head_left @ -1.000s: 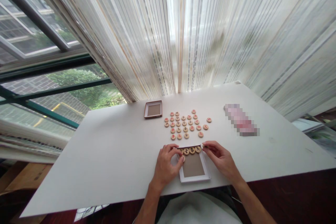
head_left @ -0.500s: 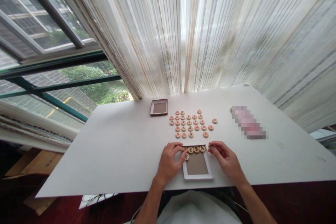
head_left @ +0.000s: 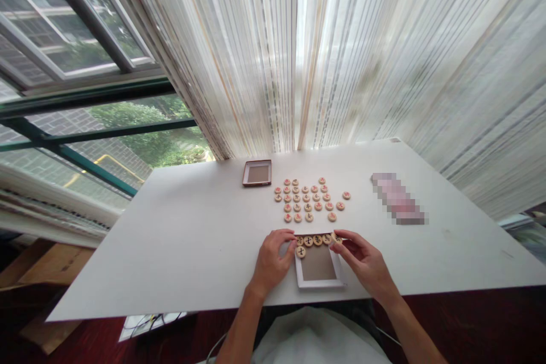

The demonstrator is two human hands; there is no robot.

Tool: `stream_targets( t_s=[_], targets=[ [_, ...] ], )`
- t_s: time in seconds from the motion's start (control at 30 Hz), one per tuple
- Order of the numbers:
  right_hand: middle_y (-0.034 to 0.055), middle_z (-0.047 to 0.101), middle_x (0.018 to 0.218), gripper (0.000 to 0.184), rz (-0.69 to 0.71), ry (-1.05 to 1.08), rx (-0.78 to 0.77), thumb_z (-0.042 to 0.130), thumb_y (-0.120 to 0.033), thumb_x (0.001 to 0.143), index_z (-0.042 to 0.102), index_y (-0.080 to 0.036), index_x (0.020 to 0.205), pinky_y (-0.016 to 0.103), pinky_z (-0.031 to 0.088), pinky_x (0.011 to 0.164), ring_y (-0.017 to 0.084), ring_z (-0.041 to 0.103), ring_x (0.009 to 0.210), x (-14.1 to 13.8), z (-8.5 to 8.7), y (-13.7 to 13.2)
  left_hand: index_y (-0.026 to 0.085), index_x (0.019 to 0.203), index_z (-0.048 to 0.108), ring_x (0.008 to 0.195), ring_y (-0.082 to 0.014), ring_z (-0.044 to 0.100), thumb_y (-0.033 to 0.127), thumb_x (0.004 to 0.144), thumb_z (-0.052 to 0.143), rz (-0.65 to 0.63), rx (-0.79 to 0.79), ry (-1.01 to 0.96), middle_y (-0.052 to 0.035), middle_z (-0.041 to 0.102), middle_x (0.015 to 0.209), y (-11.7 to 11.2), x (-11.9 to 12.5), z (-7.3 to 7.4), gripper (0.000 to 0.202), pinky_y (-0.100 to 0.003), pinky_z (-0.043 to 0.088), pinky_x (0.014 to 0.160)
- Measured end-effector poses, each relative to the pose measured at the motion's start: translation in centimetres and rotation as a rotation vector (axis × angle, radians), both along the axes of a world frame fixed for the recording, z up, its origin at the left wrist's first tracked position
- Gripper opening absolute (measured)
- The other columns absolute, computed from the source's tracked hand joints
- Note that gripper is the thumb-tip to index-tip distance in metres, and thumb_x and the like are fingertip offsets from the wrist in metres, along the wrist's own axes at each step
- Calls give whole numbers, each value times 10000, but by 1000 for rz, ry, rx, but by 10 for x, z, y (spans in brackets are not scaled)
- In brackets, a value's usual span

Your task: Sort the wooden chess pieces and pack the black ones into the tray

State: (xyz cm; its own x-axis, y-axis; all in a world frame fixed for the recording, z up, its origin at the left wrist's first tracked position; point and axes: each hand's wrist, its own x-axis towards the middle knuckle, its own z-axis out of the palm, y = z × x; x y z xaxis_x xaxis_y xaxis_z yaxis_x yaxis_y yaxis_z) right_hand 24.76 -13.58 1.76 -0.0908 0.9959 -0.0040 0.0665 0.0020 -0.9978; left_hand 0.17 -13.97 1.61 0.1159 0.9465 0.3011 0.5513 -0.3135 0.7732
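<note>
In front of me lies a shallow white-rimmed box (head_left: 319, 284) with a brown-grey bottom. Along its far wall stands a row of round wooden Chinese chess pieces (head_left: 317, 240) with black characters, and one more piece (head_left: 301, 252) sits below the row's left end. My left hand (head_left: 274, 259) is closed at the box's far left corner, thumb and forefinger on its edge. Between the thumb and fingers of my right hand (head_left: 362, 256) is a Chinese chess piece (head_left: 336, 238), held at the right end of the row, over the box's right wall.
Beyond the box, several red and black Chinese chess pieces (head_left: 306, 198) lie in loose rows on the white table (head_left: 191, 239). A second shallow box (head_left: 257, 173) stands behind them on the left. A blurred pinkish object (head_left: 398, 198) lies on the right. Curtains hang along the far edge.
My right hand has moved left, bringing its piece from beside the box to the row's right end. My left thumb has drawn back from the lower piece, which now shows whole.
</note>
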Motion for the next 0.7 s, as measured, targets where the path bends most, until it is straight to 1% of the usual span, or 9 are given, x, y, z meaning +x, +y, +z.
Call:
stream_targets(
  t_s=[0.17,0.3,0.4,0.47,0.57,0.63,0.7],
  targets=[
    [72,755,938,352,-17,-22,34,623,-455,918,655,-189,1146,335,603,841,207,728,868,1,6,-3,231,1044,658,1077,-204,628,246,948,562,-39,-61,-53,-56,673,1141,1,-8,-4,137,-385,495,1000],
    [54,745,911,348,11,-72,77,546,-435,968,643,-202,1208,314,584,838,193,710,865,2,10,-5,231,1153,621,1013,-188,648,259,941,577,-71,-115,-69,-59,668,1118,3,-13,-5,218,-358,537,946],
    [48,718,935,357,39,-110,125,469,-409,1006,609,-215,1271,299,566,829,180,684,860,-1,13,-6,229,1162,615,1022,-189,642,245,939,576,-90,-112,-61,-59,665,1111,3,-15,-5,227,-358,534,951],
    [53,688,994,359,89,-140,170,416,-382,1026,590,-229,1300,298,551,837,177,666,879,-5,16,-8,231,1135,622,1047,-194,631,231,935,577,-92,-87,-43,-55,662,1123,2,-15,-4,206,-365,521,966],
    [66,647,1075,358,205,-203,225,365,-330,1039,578,-244,1313,302,532,860,176,643,918,-12,20,-11,235,1101,626,1079,-203,616,218,928,582,-82,-47,-15,-51,662,1137,0,-14,-3,180,-383,497,992],
    [76,625,1140,349,272,-243,247,361,-298,1035,577,-251,1305,302,528,873,184,629,979,-18,23,-13,234,1096,623,1091,-210,612,212,921,589,-78,-25,-6,-54,662,1154,0,-12,-3,179,-392,489,1000],
    [77,616,1182,318,315,-297,265,385,-270,1022,597,-254,1259,312,513,915,198,608,1058,-24,25,-14,234,1098,620,1092,-216,612,208,910,603,-77,-9,-3,-58,662,1165,0,-12,-2,190,-395,490,994]
  ],
)
